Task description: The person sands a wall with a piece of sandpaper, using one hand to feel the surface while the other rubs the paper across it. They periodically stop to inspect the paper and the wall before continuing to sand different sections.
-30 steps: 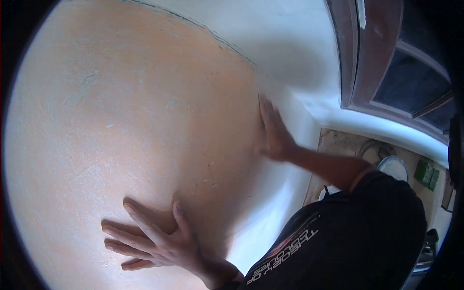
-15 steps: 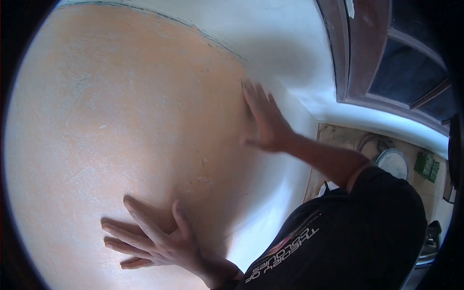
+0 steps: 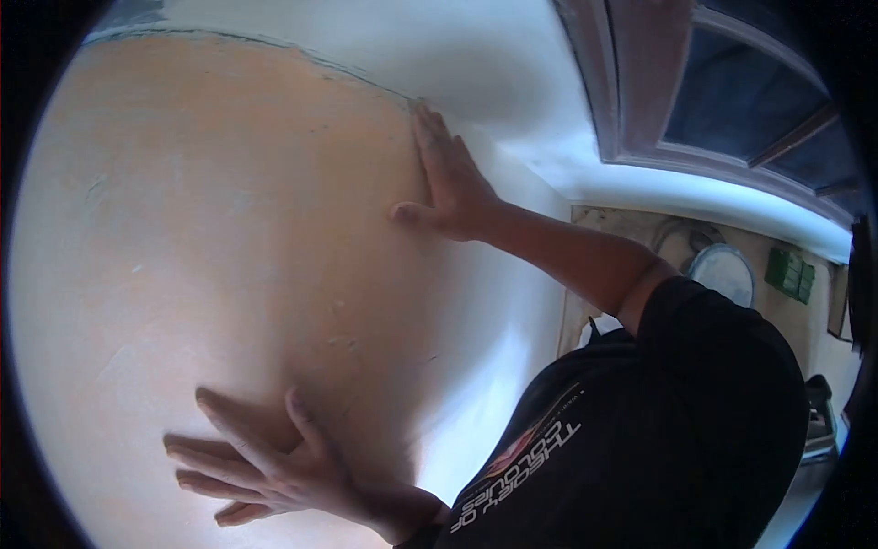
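A broad orange-peach wall surface [image 3: 219, 220] with pale streaks and scuffs fills the left and middle of the head view. My left hand [image 3: 265, 471] lies against it low in the frame, fingers spread wide and thumb apart. Higher up, my right hand [image 3: 453, 188] rests palm-in on the same surface, fingers stretched out close together and thumb stuck out. Its fingertips reach a rough dark line [image 3: 361, 75] where the peach area meets a white wall [image 3: 430, 41]. Whether anything thin lies under the right palm is hidden.
A brown-framed window or door [image 3: 631, 101] with dark panes is at the upper right. On the floor at right are a round pale-topped container [image 3: 722, 273] and a green block-like object [image 3: 790, 274]. My black shirt [image 3: 677, 421] covers the lower right.
My right hand has slid along the wall toward the dark edge line, and its fingertips now reach it. The view has shifted slightly. My left hand stays spread on the wall.
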`<state>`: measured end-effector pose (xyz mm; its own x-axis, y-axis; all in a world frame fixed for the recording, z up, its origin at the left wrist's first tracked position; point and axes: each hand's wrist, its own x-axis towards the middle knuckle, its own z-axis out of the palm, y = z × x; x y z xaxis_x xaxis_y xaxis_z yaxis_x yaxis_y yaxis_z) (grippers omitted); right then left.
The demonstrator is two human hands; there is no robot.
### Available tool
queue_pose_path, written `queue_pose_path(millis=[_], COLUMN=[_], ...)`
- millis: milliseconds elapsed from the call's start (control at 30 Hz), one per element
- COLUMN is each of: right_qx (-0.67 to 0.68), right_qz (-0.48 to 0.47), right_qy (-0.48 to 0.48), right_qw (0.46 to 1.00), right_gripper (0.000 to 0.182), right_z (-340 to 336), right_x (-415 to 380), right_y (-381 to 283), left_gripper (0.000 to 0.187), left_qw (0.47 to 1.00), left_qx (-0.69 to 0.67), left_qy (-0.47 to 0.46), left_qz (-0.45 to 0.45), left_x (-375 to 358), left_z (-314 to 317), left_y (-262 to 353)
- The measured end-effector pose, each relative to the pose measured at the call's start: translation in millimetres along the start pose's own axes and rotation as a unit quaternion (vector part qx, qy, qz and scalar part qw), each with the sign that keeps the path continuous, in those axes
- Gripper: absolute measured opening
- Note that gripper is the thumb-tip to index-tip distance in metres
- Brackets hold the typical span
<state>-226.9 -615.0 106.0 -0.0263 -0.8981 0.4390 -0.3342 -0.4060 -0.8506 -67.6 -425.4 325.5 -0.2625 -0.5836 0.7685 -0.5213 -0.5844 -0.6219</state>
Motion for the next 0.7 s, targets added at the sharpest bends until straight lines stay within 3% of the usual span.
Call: queue_pose_path(millis=[200, 367, 467, 567, 633, 700], right_qx=[0.013, 0.065, 0.016, 0.026, 0.028, 0.045], right_qz=[-0.034, -0.006, -0.062, -0.087, -0.066, 0.02], right_qy=[-0.109, -0.03, -0.042, -0.115, -0.108, -0.048], right_qw=[0.993, 0.997, 0.997, 0.989, 0.992, 0.998], right_gripper=[0.117, 0.115, 0.117, 0.118, 0.117, 0.112], right_z=[-0.1, -3.3, 16.6, 44.3, 53.9, 54.9], right_x=[-37.9, 3.4, -39.9, -112.3, -114.3, -62.9], right_y=[-7.5, -11.2, -7.3, -6.5, -5.7, -1.1], left_gripper=[0.078, 0.078, 0.078, 0.078, 0.075, 0.074], left_qw=[0.999, 0.999, 0.999, 0.999, 0.998, 0.998], left_qx=[-0.015, -0.018, -0.019, -0.032, -0.056, -0.055], left_qy=[0.029, 0.037, 0.033, 0.016, -0.003, -0.024], left_qz=[0.012, 0.015, 0.014, 0.02, 0.032, 0.026], left_x=[0.0, 1.2, 0.0, -4.3, -3.6, -4.7], left_z=[5.9, 7.2, 6.7, 0.0, -2.3, -9.0], left_y=[-5.5, -1.1, -0.1, -1.0, 1.5, 2.2])
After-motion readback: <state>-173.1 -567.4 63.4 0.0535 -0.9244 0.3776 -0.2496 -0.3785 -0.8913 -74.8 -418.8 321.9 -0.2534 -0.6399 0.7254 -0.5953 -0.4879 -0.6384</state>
